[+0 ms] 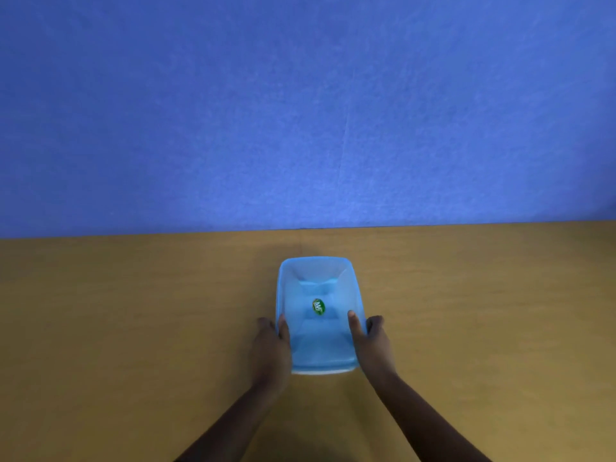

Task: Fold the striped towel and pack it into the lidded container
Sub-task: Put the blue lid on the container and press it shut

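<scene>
A light blue rectangular lidded container (319,341) sits on the wooden table in the middle of the head view, its lid on, with a green oval sticker (318,306) on top. My left hand (271,345) grips the container's left side, thumb on the lid and fingers round the outer edge. On the opposite side my right hand (368,341) grips it the same way. No striped towel shows anywhere in the frame; whether it is inside the container cannot be told.
The brown wooden table (133,328) stretches wide to both sides of the container. A blue fabric wall (300,111) rises straight behind the table's far edge.
</scene>
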